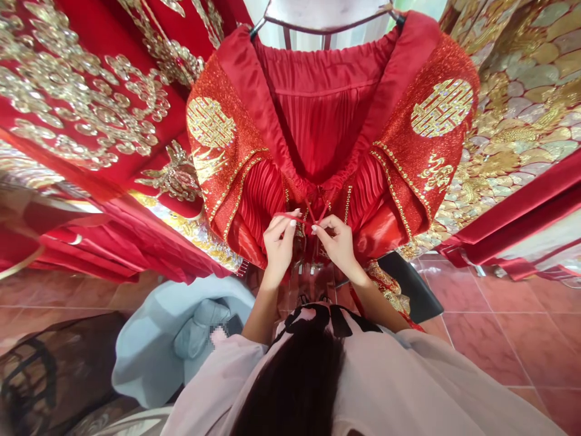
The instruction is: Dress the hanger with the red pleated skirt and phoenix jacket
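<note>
A red pleated skirt (322, 121) with a gathered satin waistband and glittering gold-embroidered panels hangs in front of me from a dark hanger (336, 29). Its front edge dips low in the middle, where a thin red drawstring (321, 213) comes out. My left hand (280, 239) pinches one part of the drawstring, thumb against fingers. Close beside it on the right, my right hand (334, 239) pinches another part. Between the hands the string crosses below the waistband. Whether it forms a knot there I cannot tell.
Red garments with crystal beading (91, 103) hang at the left. A gold scale-patterned garment (531, 103) hangs at the right. A pale blue chair (140, 339) with folded cloth stands lower left, and a black seat (408, 290) lower right. The floor is reddish tile (490, 327).
</note>
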`<state>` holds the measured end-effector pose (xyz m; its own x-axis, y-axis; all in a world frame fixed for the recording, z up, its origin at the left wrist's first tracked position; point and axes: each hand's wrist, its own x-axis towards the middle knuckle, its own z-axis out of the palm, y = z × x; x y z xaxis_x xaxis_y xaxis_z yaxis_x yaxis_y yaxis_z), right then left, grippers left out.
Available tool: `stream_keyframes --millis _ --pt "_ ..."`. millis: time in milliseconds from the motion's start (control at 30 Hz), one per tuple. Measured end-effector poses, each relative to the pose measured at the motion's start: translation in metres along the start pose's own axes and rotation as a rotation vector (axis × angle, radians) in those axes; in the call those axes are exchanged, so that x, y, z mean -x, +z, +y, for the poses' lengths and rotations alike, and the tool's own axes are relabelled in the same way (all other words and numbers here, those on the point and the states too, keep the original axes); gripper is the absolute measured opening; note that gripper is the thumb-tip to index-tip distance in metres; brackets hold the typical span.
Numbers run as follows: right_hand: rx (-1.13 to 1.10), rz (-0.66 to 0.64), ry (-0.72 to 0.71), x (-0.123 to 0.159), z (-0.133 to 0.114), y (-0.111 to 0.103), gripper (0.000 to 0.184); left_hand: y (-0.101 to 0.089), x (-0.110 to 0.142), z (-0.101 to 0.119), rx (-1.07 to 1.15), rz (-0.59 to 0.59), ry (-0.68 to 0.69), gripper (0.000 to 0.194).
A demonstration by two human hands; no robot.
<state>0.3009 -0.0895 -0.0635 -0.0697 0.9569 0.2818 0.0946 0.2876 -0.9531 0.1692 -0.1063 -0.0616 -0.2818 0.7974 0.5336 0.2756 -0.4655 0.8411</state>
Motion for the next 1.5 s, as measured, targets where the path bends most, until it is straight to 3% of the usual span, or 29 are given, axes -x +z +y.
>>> stream_keyframes --millis 100,233,333,533,700,800,1000,1167,1267,1367,1433,1500 --pt "0.03 -0.015 -0.024 0.001 -0.002 0.002 0.017 0.009 -0.017 0.013 -0.184 -0.067 0.226 0.015" --pt "0.079 -0.007 -0.065 0.001 -0.005 0.0 0.014 0.031 -0.022 0.011 -0.234 0.09 0.238 0.005" --pt "0.092 -0.03 -0.087 0.001 -0.005 -0.002 0.011 0.041 -0.017 0.003 -0.153 0.218 0.091 0.016" --pt "0.119 -0.026 -0.121 0.002 -0.005 0.0 0.015 0.037 -0.017 0.0 0.37 0.049 -0.31 0.03" --pt "0.111 -0.044 -0.102 0.002 -0.007 -0.003 0.017 0.018 -0.014 -0.006 0.604 0.057 -0.528 0.051" --pt "0.105 -0.059 -0.082 0.003 -0.01 -0.002 0.019 0.011 -0.012 -0.013 0.533 0.2 -0.505 0.048" --pt "0.114 -0.077 -0.066 0.005 -0.02 -0.001 0.025 -0.01 -0.025 -0.037 0.176 0.636 -0.222 0.03" --pt "0.101 -0.055 -0.084 0.007 -0.021 -0.009 0.021 -0.04 -0.024 -0.061 0.072 0.76 -0.332 0.026" --pt "0.099 -0.074 -0.09 0.007 -0.021 -0.012 0.02 -0.033 -0.012 -0.051 -0.042 0.64 -0.195 0.032" --pt "0.096 -0.135 -0.102 0.004 -0.022 -0.013 0.02 -0.006 -0.001 -0.022 0.091 0.234 -0.103 0.02" --pt "0.118 -0.183 -0.121 0.001 -0.025 -0.015 0.018 0.015 0.001 -0.005 0.238 -0.054 -0.166 0.025" --pt "0.184 -0.237 -0.149 -0.003 -0.03 -0.02 0.016 0.029 0.0 0.006 0.327 -0.25 -0.256 0.039"
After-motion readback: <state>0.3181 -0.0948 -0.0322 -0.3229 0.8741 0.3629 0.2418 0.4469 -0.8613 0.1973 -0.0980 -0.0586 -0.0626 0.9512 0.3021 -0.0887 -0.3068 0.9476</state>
